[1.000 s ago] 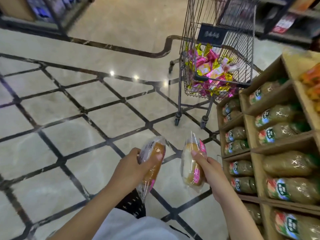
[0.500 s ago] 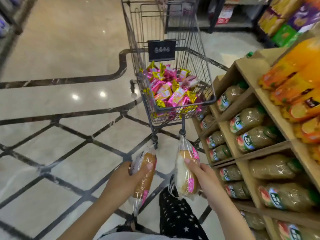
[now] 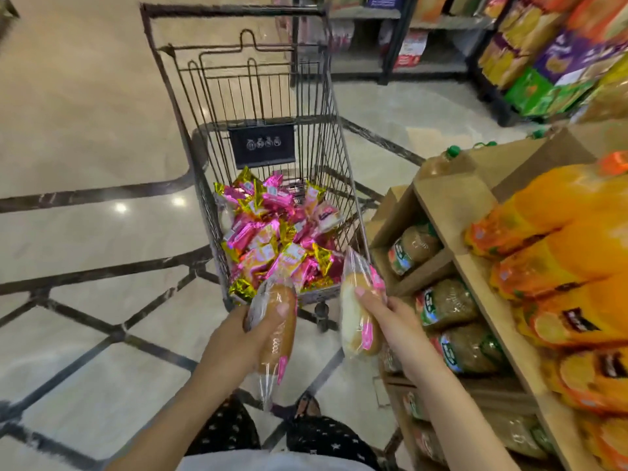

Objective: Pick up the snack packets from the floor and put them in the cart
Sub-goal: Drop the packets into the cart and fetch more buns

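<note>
My left hand (image 3: 234, 338) grips a clear packet with a brown bun (image 3: 277, 334) inside, held upright just in front of the cart's near end. My right hand (image 3: 390, 321) grips a second bun packet (image 3: 356, 317) with a pink label, beside the cart's near right corner. The black wire cart (image 3: 190, 137) stands straight ahead on the tiled floor. Several pink and gold snack packets (image 3: 272, 239) fill its bottom.
A cardboard display rack (image 3: 455, 205) with green-labelled brown bottles and orange drink bottles (image 3: 560, 253) stands close on the right. Dark shelving (image 3: 401, 39) with boxes runs along the back. Open tiled floor (image 3: 85, 266) lies to the left. My dark starred trousers (image 3: 323, 436) show below.
The view has closed in on the cart and tilted over its basket. Both hands, each still gripping its bun packet, have moved forward and now sit at the cart's near end.
</note>
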Demonstrator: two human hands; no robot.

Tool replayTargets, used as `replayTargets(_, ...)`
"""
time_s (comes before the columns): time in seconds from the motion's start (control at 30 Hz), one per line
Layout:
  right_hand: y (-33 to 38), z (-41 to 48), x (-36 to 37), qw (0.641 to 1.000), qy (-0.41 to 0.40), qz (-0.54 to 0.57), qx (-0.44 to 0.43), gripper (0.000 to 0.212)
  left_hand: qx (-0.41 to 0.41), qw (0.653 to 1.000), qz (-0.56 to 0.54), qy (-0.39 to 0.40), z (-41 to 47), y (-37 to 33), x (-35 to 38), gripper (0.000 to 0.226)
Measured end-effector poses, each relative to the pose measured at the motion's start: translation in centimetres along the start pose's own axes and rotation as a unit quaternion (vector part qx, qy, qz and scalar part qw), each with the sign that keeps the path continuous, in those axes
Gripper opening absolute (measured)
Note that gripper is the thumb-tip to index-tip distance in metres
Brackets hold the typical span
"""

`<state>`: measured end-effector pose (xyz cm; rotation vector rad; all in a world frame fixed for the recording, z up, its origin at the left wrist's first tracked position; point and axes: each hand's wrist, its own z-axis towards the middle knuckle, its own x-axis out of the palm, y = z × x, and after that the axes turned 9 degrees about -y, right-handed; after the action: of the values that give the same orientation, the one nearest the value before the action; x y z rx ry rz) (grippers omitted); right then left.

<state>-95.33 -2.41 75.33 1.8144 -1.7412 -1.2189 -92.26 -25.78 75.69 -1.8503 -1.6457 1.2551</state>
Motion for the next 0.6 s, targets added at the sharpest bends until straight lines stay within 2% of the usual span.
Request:
replayTargets(0.1, 1.4, 2.4, 0.8, 0.999, 0.013, 0.028, 0.018, 0.045, -0.028, 0.999, -0.027, 0.014, 3.2, -1.1, 0.2, 0.043)
replayTargets(0.2, 2.0, 4.8, 2.5, 0.999, 0.006, 0.028, 0.035, 0.034, -0.039, 0.999, -0.012, 0.025, 7.0, -2.3, -0.2, 0.036)
replayTargets(0.3, 2.8, 7.2, 4.9, 0.997, -0.028, 0.026, 0.067, 0.046, -0.032, 0.998, 0.028, 0.052, 11.2, -3.9, -1.2, 0.036)
replayTargets(0.37, 3.5, 8.5, 6.6, 0.994, -0.053, 0.035, 0.088, 0.055, -0.013, 0.995, 0.064, 0.070, 14.2, -5.3, -2.2, 0.046)
replayTargets(0.5, 5.6, 9.6, 9.7, 0.984, -0.091, 0.069, 0.136, 0.054, 0.016, 0.983, 0.145, 0.110, 19.2, -8.3, -4.4, 0.059)
replayTargets(0.53, 6.1, 9.7, 10.4, 0.982, -0.102, 0.073, 0.144, 0.053, 0.022, 0.979, 0.156, 0.127, 20.3, -9.1, -4.9, 0.068)
replayTargets(0.6, 7.2, 10.0, 12.0, 0.977, -0.127, 0.067, 0.156, 0.051, 0.036, 0.969, 0.185, 0.157, 23.2, -10.6, -5.6, 0.100)
